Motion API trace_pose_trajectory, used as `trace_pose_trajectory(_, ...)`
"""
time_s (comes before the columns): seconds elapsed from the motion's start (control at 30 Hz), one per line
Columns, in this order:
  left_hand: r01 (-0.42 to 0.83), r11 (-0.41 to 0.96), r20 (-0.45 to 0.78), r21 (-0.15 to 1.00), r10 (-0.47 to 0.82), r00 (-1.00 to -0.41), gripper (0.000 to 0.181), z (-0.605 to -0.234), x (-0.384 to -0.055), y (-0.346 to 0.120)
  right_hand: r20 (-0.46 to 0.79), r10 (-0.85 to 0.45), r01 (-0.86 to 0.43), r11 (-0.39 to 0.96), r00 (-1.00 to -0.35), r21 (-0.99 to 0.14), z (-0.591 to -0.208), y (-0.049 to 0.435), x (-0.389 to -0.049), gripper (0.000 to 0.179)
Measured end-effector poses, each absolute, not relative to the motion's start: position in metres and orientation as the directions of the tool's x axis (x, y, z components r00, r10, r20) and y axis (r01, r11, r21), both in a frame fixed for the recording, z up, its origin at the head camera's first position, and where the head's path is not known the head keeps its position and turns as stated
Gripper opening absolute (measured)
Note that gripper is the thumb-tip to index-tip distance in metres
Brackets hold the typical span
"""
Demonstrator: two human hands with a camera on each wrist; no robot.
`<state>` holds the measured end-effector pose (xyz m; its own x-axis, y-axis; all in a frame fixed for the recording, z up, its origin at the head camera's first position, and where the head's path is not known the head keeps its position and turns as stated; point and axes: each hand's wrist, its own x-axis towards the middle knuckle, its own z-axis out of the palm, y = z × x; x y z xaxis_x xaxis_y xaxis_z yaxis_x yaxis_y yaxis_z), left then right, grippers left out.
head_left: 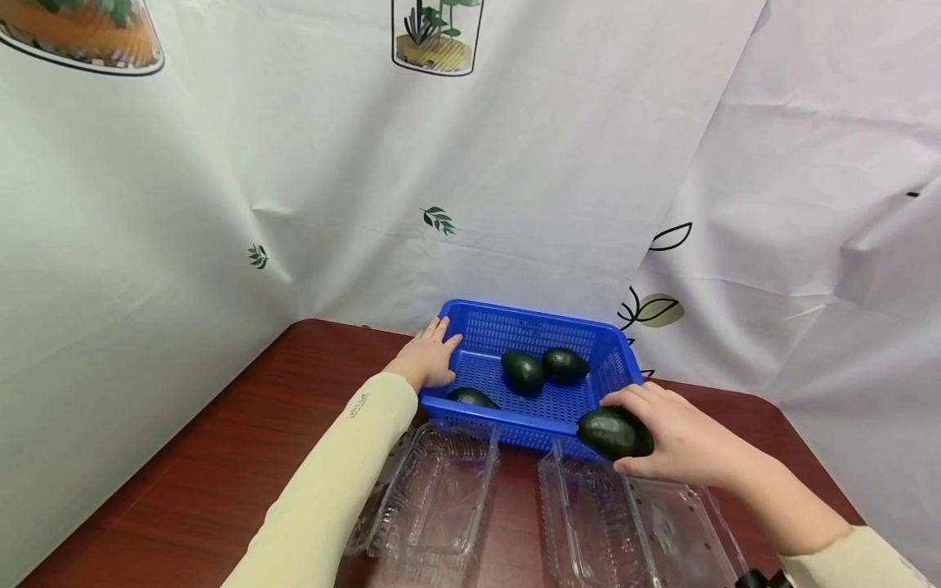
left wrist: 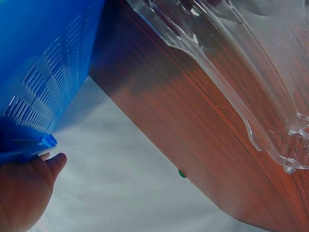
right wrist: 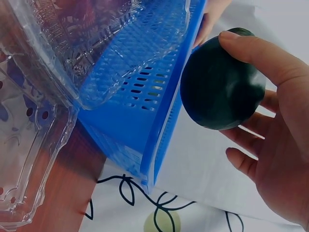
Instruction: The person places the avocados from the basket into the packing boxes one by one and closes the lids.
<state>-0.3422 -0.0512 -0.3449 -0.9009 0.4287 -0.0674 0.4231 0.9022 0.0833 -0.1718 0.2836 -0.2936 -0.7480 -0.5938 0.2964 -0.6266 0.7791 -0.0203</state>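
Far left: open wood on the desk (head_left: 184,482) out to its edge; room to move there. Left hand (head_left: 426,359) rests at the basket's left rim, fingers spread, holding no fruit. Left clear container (head_left: 448,498) sits near the basket's front wall, partly behind the sleeve; no avocado seen in it. Blue basket (head_left: 507,433) near the desk's back edge, cloth (head_left: 515,163) close behind, so little room that way. Three avocados inside: one front left (head_left: 473,398), two side by side farther back. Right clear container (head_left: 595,523) lies opened, likewise no fruit visible. Held avocado (head_left: 614,433) by the basket's front right corner, in the curled fingers of the right hand (head_left: 680,429). Tally: one lifted, three left in the basket; looks early.
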Motion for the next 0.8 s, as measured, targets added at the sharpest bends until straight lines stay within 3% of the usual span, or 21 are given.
trace_pose_trajectory(0.8,0.431,0.899,-0.065,0.078,0.436,-0.898,0.074,-0.3433,-0.3415,-0.0527,0.258,-0.612,-0.65,0.755,-0.748,-0.094,-0.3011,0.2804,-0.1662,0.058)
